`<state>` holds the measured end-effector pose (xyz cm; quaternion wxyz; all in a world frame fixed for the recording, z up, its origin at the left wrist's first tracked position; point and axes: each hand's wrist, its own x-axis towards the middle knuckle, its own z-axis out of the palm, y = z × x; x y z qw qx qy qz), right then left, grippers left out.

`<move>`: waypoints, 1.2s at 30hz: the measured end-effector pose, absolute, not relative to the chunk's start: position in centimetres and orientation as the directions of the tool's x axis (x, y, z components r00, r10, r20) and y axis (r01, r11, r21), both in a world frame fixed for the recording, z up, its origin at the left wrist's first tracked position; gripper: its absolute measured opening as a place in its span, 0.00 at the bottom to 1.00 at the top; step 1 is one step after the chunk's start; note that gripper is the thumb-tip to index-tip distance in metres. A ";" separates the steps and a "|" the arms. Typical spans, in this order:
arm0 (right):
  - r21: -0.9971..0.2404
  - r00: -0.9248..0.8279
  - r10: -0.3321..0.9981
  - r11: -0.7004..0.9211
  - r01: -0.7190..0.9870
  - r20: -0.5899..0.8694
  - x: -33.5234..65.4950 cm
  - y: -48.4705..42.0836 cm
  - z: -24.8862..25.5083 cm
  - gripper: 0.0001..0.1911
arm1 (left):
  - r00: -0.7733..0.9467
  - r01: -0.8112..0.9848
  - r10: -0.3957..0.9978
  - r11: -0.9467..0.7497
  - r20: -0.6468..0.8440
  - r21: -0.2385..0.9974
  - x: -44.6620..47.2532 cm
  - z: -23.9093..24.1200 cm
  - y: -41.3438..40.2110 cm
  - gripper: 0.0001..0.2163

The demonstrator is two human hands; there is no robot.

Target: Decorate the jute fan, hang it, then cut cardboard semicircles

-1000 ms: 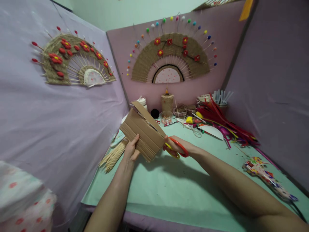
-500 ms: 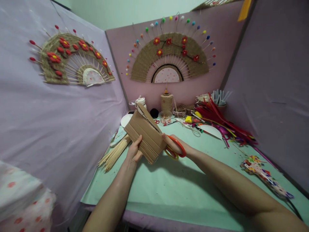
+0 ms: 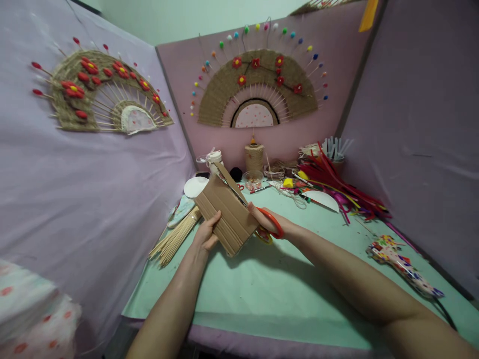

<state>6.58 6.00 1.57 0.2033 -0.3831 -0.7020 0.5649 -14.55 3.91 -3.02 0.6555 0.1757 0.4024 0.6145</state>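
Note:
My left hand (image 3: 208,233) grips the near left edge of a brown corrugated cardboard piece (image 3: 226,214), held tilted above the green table (image 3: 262,294). My right hand (image 3: 266,223) is closed in the red and yellow handles of scissors (image 3: 270,225), whose blades run into the cardboard's upper right edge along a cut. A narrow cardboard strip (image 3: 228,178) stands up beyond the blades. The blade tips are mostly hidden by the cardboard.
A bundle of wooden skewers (image 3: 174,242) lies left of the hands. A twine spool (image 3: 254,157), a white paper disc (image 3: 195,186), red pipe cleaners (image 3: 337,187) and small craft bits crowd the back. A colourful packet (image 3: 404,267) lies right. Woven fans (image 3: 258,85) hang on the walls.
The cardboard and both hands have shifted slightly left and down in view as my head turned; the scissors sit a little further along the cut.

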 end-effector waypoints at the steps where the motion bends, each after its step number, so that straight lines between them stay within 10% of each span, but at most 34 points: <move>1: -0.950 -0.615 0.775 0.063 0.307 -0.148 6.6 6.0 1.6 0.41 | -0.079 -0.661 0.948 0.181 -0.307 0.729 -14.5 -3.1 3.9 0.18; 22: -0.984 -0.600 0.780 -0.115 0.140 -0.176 5.9 6.4 0.3 0.39 | -0.065 -0.577 0.951 0.212 -0.303 0.789 -13.7 -3.4 3.6 0.15; 36: -0.912 -0.650 0.747 0.160 0.377 -0.138 8.1 8.1 1.8 0.36 | -0.230 -0.665 0.935 0.051 -0.269 0.745 -15.8 -2.0 3.9 0.16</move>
